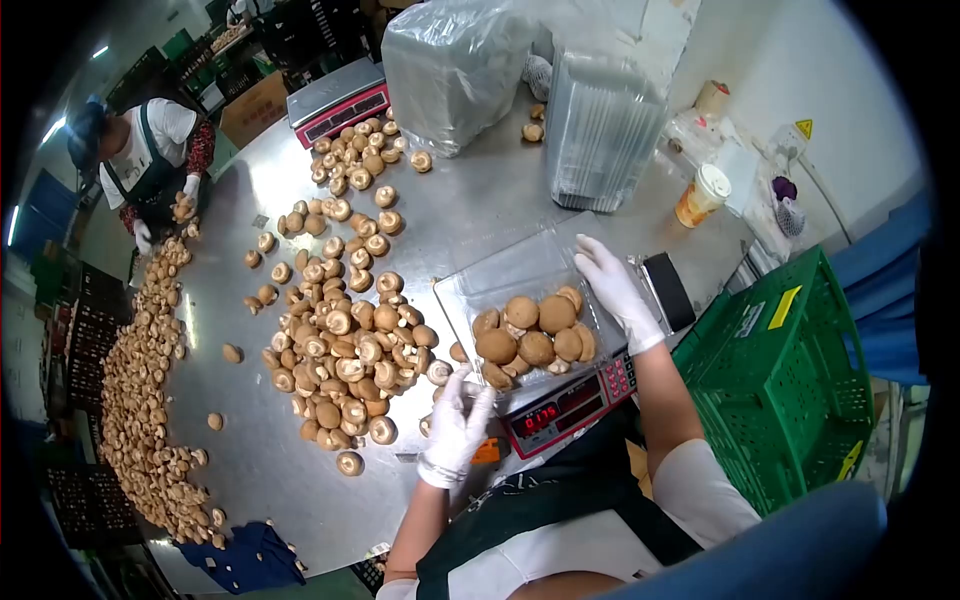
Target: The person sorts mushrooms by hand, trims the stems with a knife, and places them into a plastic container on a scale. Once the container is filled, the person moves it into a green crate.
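A clear plastic box [510, 262] with brown mushrooms [536, 348] in it rests over a red scale [560, 412] with lit red digits. My left hand [457, 428], in a white glove, is at the box's near left corner, its fingers partly bent against the edge. My right hand [617, 295], also gloved, lies along the box's right side with its fingers stretched out. Beside the box, to the left, spreads a large pile of mushrooms [350, 345] on the metal table [240, 400].
Behind the box stand stacked clear containers [603, 130] and a plastic bag [440, 75]. A cup [703, 196] and a green crate [780, 370] are at the right. Another scale [340, 100] stands at the back. Across the table, a person [150, 160] handles mushrooms.
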Motion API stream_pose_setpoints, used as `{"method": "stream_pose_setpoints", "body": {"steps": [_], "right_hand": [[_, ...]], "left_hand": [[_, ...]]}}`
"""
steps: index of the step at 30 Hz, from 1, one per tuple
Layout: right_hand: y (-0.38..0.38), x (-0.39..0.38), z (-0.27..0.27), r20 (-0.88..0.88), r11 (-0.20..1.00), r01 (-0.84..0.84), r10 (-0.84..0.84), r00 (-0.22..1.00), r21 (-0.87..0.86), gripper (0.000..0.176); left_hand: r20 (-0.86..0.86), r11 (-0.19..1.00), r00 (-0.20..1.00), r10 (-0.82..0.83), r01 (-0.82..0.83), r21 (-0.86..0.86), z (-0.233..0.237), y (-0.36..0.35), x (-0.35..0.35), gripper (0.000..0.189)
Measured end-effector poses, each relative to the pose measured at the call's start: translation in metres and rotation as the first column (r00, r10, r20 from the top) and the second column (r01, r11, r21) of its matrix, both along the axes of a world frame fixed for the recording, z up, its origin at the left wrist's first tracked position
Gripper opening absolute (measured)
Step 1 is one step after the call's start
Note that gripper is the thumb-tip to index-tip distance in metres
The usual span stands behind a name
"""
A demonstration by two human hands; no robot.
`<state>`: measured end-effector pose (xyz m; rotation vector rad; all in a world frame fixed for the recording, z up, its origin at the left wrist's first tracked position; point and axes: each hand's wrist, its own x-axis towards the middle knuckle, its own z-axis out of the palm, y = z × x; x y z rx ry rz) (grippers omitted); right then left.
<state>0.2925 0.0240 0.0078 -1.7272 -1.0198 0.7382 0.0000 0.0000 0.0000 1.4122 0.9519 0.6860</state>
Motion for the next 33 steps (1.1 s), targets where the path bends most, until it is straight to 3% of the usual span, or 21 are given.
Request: {"method": "stream_pose_setpoints", "body": {"steps": [2,6,7,9,11,13,15,17,19,21,25,26,27,29,30,32,33], "right_hand": [[0.007,0.004,-0.006,-0.306,0.983,-0.071,0.122,0.944,0.171,0.045],[-0.025,0.008,0.023,-0.456,0.93,-0.091,0.258,0.852,0.357,0.038],[-0.04,0.011,0.029,-0.453,0.935,-0.086,0.246,0.857,0.345,0.038],[-0.065,0.012,0.039,-0.227,0.938,-0.343,0.343,0.911,0.042,0.038],[-0.083,-0.002,0.039,-0.275,0.941,-0.339,0.321,0.906,-0.017,0.048],[-0.096,-0.006,0.02,-0.417,0.956,-0.293,0.256,0.872,-0.026,0.044],[-0.103,-0.004,0.009,-0.577,0.931,-0.359,0.257,0.776,-0.069,0.034],[-0.106,-0.015,0.014,-0.658,0.952,-0.305,0.218,0.721,-0.019,0.028],[-0.105,-0.02,0.01,-0.66,0.963,-0.27,0.204,0.723,0.003,0.024],[-0.107,-0.025,0.008,-0.6,0.962,-0.272,0.239,0.763,0.037,0.022],[-0.116,-0.03,-0.002,-0.407,0.943,-0.308,0.334,0.85,0.13,0.022],[-0.12,-0.029,-0.005,-0.38,0.943,-0.305,0.333,0.863,0.132,0.024],[-0.121,-0.031,-0.002,-0.325,0.951,-0.277,0.307,0.895,0.136,0.02],[-0.122,-0.03,0.007,0.07,0.946,-0.31,0.304,0.95,0.093,0.016],[-0.122,-0.031,0.007,0.149,0.928,-0.34,0.319,0.936,0.151,0.015],[-0.119,-0.032,0.005,0.328,0.88,-0.394,0.302,0.895,0.266,0.013],[-0.118,-0.035,0.011,0.387,0.883,-0.375,0.252,0.887,0.284,0.009]], "left_hand": [[0.177,0.979,0.981,0.082,-0.045,-0.201,-0.002,-0.005,0.011,0.034],[0.299,0.919,0.941,0.155,-0.026,-0.393,-0.001,0.003,-0.001,0.026],[0.304,0.914,0.94,0.152,-0.016,-0.405,0.0,0.001,-0.003,0.026],[0.413,0.826,0.886,0.211,0.065,-0.56,0.006,0.004,-0.007,0.025],[0.378,0.856,0.909,0.179,0.046,-0.515,0.004,0.004,-0.009,0.022],[0.236,0.905,0.964,0.121,-0.009,-0.426,-0.001,0.004,-0.009,0.021],[0.233,0.868,0.958,0.167,-0.031,-0.496,0.013,0.003,-0.003,0.021],[0.272,0.898,0.958,0.095,0.036,-0.439,0.009,0.008,-0.004,0.014],[0.254,0.925,0.959,0.126,-0.021,-0.38,0.01,0.004,0.002,0.011],[0.358,0.937,0.926,0.116,0.017,-0.348,0.005,0.005,-0.002,0.01],[0.241,0.976,0.97,0.042,0.012,-0.218,0.008,0.001,-0.007,0.017],[0.186,0.988,0.981,-0.06,0.085,-0.129,0.002,0.004,-0.017,0.027],[0.224,0.98,0.973,-0.062,0.102,-0.173,0.013,0.001,-0.017,0.046],[0.114,0.97,0.968,-0.223,0.232,-0.067,0.014,-0.001,-0.027,0.08],[0.102,0.978,0.975,-0.196,0.203,-0.057,0.018,-0.004,-0.024,0.08],[-0.209,0.939,0.97,-0.124,0.183,0.292,0.026,-0.009,-0.011,0.077],[-0.069,0.982,0.995,-0.07,0.081,0.173,-0.052,0.004,-0.018,0.06]]}}
